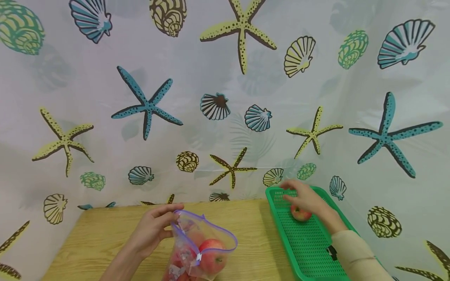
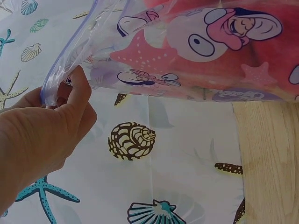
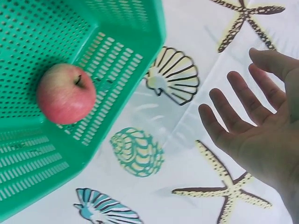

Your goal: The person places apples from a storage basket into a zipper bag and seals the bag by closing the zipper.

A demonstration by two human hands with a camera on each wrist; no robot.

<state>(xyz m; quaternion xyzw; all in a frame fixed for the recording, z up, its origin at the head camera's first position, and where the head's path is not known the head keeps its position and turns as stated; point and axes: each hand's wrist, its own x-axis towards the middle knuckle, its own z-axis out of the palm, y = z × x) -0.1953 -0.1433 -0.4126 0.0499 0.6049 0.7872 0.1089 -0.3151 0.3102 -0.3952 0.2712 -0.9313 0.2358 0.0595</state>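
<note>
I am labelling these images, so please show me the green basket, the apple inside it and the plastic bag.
Green basket [image 1: 304, 244], head view: bare perforated floor.
Apple [image 3: 66, 94], right wrist view: middle of its skin.
Plastic bag [image 2: 144, 55], left wrist view: starfish print.

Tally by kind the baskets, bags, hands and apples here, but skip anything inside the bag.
Basket: 1
Bag: 1
Hands, left hand and right hand: 2
Apple, in the basket: 1
Total: 5
</note>
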